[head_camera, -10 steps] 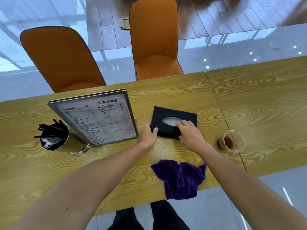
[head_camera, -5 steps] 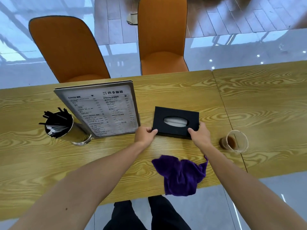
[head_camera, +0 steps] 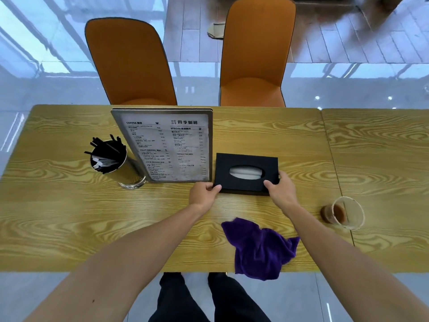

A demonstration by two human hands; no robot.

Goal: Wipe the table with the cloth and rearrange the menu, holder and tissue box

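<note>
1. black rectangular tissue box [head_camera: 246, 173] with an oval slot showing white tissue lies flat on the yellow wood-grain table [head_camera: 69, 217], near its middle, just right of the menu.
2. left hand [head_camera: 204, 194] grips the box's near left corner, thumb on the top edge and fingers curled under the side.
3. right hand [head_camera: 281, 191] grips the near right corner, thumb on top beside the slot, fingers wrapped round the right side.
4. grey-framed upright menu stand [head_camera: 169, 147] with printed lists stands just left of the box, its right edge about touching the box's left side.
5. shiny metal cylindrical holder [head_camera: 111, 161] filled with black sticks and white packets stands just left of the menu, partly behind its lower corner.
6. crumpled purple cloth [head_camera: 260, 249] lies at the near table edge, hanging slightly over it, between the two forearms and apart from the box.
7. clear plastic cup [head_camera: 343, 212] with a little brown drink stands to the right, near the seam with a second table.
8. two orange chairs [head_camera: 253, 54] stand at the far side.
</note>
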